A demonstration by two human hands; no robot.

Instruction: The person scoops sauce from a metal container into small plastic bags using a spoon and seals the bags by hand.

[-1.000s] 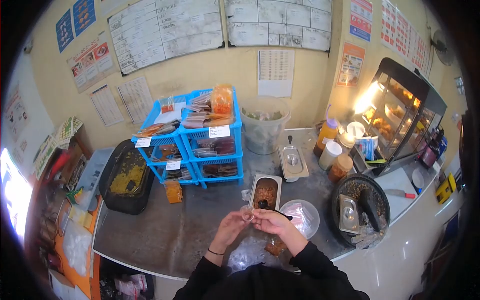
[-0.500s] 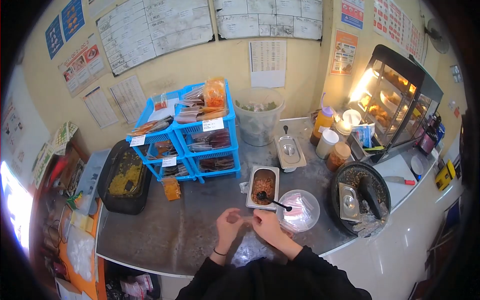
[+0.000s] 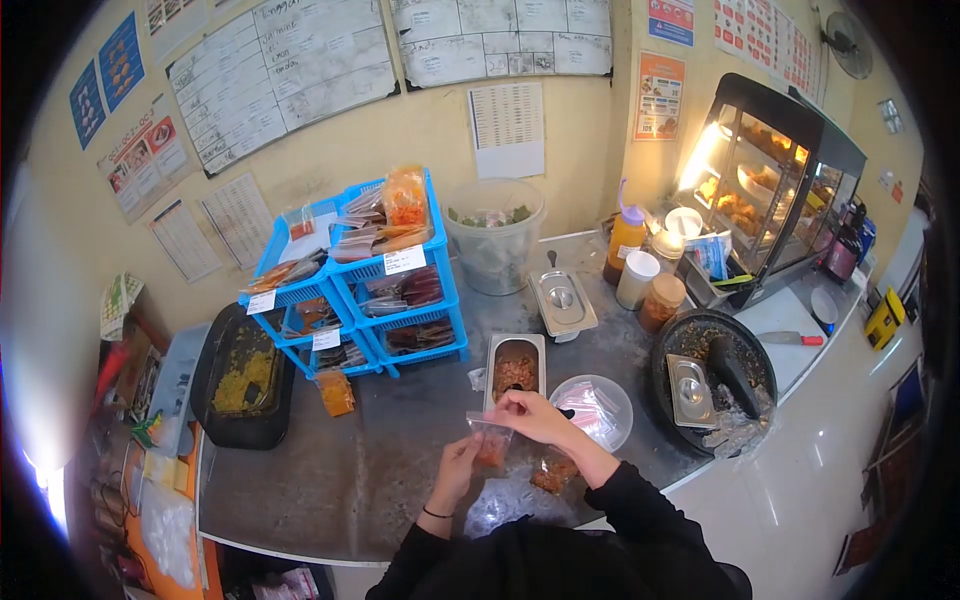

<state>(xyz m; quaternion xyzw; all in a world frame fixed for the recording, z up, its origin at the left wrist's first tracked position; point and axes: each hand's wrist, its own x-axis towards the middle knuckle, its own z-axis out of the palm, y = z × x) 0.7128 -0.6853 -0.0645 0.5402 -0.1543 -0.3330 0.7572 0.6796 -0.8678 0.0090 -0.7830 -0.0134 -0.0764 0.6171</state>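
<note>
A small clear zip bag (image 3: 490, 447) with reddish-brown food in its lower part hangs upright over the table. My left hand (image 3: 457, 468) pinches its left side. The fingers of my right hand (image 3: 532, 415) are closed on its top edge. Just beyond my hands stands a metal pan (image 3: 544, 350) of chopped brown food (image 3: 515, 366); a black ladle rests in it, largely hidden by my right hand. A round plastic tub (image 3: 628, 420) of flat zip bags (image 3: 597, 408) is to the right. Below my right wrist lies another filled bag (image 3: 553, 474).
Blue stacked baskets (image 3: 400, 262) of packets stand at the back left, beside a black tray (image 3: 212, 425). A lidded metal pan (image 3: 563, 298), bottles, a large stone mortar (image 3: 664, 420), a knife (image 3: 790, 339) and a lit food display (image 3: 760, 190) occupy the right.
The bag has been raised upright between my hands, and its filling now shows. My right hand has moved up to its top edge. The filled bag below my right wrist is now plainly visible.
</note>
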